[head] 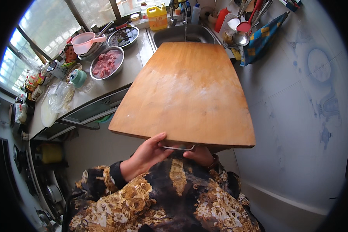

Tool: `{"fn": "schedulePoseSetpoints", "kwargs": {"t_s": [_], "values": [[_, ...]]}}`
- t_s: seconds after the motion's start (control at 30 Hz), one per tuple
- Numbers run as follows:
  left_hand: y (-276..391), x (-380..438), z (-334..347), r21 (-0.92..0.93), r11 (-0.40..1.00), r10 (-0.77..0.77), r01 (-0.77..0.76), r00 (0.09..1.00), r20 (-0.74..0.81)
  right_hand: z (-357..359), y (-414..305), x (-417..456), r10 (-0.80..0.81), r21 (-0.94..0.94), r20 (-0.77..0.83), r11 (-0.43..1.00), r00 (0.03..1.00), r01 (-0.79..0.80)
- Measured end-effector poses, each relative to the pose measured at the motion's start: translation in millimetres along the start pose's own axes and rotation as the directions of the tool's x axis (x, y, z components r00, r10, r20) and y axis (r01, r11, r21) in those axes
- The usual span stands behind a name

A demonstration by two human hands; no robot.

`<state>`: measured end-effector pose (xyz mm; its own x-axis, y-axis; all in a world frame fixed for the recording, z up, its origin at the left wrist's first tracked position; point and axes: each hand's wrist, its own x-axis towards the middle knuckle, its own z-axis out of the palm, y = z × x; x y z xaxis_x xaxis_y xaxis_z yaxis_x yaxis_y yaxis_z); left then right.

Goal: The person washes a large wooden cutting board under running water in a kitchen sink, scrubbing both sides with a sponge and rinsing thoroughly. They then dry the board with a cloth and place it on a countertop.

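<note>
A large wooden board [185,95] with whitish powdery marks reaches from my body to the sink [185,32], where its far end covers the near rim. My left hand [148,153] has its thumb on the board's near edge and its fingers beneath, by a metal handle [178,148]. My right hand [200,155] is under that same edge at the handle's other end, mostly hidden by the board. Water runs from the faucet [184,20] into the sink. On the counter to the left stands a metal bowl of raw meat pieces in liquid [106,62].
Beside the meat are a metal basin with utensils [123,36] and a pink strainer or dipper [84,42]. A yellow jug [157,17] stands behind the sink. Ladles [240,38] and a blue checked cloth [264,39] are at the right wall. Plastic bags [60,96] lie on the left counter.
</note>
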<state>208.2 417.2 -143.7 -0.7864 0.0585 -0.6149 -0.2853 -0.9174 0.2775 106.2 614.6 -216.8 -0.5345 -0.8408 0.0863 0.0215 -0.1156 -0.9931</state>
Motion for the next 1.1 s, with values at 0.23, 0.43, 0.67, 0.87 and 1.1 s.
{"fn": "schedulePoseSetpoints", "kwargs": {"t_s": [0.23, 0.43, 0.67, 0.87, 1.1], "values": [[-16, 49, -41, -0.133, 0.971, -0.146, 0.197, 0.936, 0.320, 113, -11, 46, 0.428, 0.640, -0.702, 0.729, 0.569, 0.241], [-46, 50, -52, -0.057, 0.943, -0.321, 0.328, 0.941, 0.108, 113, 24, 24, 0.469, 0.543, -0.830, 0.805, 0.304, 0.241], [-28, 43, -53, 0.446, 0.665, -0.641, 0.599, 0.764, -0.070, 77, 98, -51, 0.606, 0.616, -0.776, 0.672, 0.173, 0.412], [5, 51, -55, 0.691, 0.662, -0.424, 0.291, 0.905, 0.025, 43, 132, -91, 0.559, 0.547, -0.823, 0.730, 0.102, 0.409], [50, 96, -35, 0.796, 0.592, 0.031, -0.128, 0.990, 0.135, 29, 128, -113, 0.452, 0.414, -0.892, 0.833, -0.018, 0.367]]}}
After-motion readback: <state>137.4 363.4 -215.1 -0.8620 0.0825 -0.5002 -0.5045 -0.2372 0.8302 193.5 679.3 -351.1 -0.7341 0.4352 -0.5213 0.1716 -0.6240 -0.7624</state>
